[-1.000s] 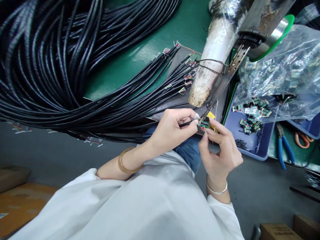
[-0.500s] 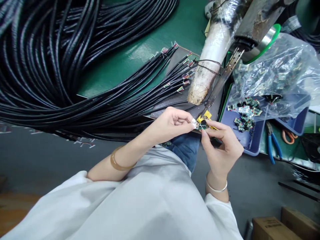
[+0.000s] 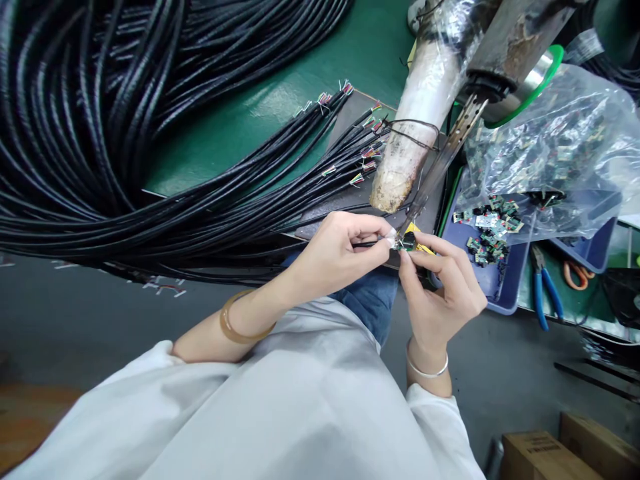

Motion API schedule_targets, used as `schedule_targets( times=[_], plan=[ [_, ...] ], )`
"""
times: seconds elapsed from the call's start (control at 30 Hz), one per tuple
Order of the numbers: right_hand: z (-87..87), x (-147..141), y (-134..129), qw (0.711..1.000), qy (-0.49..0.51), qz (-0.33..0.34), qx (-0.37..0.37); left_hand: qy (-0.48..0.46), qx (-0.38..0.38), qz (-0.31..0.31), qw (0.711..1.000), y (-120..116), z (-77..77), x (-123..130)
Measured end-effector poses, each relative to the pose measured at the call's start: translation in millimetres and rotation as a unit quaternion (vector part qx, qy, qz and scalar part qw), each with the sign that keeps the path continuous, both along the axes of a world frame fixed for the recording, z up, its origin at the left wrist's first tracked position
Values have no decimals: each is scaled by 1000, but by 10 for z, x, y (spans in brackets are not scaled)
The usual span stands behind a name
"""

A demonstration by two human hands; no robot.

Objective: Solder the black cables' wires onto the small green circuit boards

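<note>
My left hand [image 3: 345,253] pinches the end of a black cable, its thin wires just past the fingertips. My right hand [image 3: 443,280] grips a small green circuit board [image 3: 408,243] between thumb and fingers, close against those wires. Right above the board is the lower end of a soldering iron [image 3: 457,135] that points down from a holder. Something yellow [image 3: 425,249] shows behind the board. Left of the iron hangs a plastic-wrapped white tube [image 3: 410,130]. The exact contact between wires, board and iron tip is too small to tell.
Many black cables [image 3: 200,220] with stripped ends cover the left side. To the right are a blue tray [image 3: 510,287] of small boards [image 3: 493,230], a plastic bag [image 3: 575,133], blue-handled pliers [image 3: 545,297], orange-handled scissors [image 3: 577,275] and a solder spool [image 3: 530,90].
The board has moved slightly up, closer to the iron's tip, and both hands have shifted a little with it. The cable behind my left fingers now shows more.
</note>
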State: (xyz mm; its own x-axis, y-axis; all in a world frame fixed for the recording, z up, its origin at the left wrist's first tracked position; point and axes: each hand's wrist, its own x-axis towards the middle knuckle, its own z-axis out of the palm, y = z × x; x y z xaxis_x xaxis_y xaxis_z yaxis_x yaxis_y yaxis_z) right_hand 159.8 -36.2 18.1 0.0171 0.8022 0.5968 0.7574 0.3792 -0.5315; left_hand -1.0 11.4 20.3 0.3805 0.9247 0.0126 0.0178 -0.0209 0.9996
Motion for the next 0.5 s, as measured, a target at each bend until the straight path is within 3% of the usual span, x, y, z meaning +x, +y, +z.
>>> schedule_targets(
  times=[0.27, 0.5],
  plan=[
    [31, -43, -81, 999, -30, -15, 10, 2, -18, -16, 1000, 22, 55, -36],
    [-39, -54, -149, 998, -66, 10, -15, -9, -74, -46, 996, 31, -9, -50]
  ],
)
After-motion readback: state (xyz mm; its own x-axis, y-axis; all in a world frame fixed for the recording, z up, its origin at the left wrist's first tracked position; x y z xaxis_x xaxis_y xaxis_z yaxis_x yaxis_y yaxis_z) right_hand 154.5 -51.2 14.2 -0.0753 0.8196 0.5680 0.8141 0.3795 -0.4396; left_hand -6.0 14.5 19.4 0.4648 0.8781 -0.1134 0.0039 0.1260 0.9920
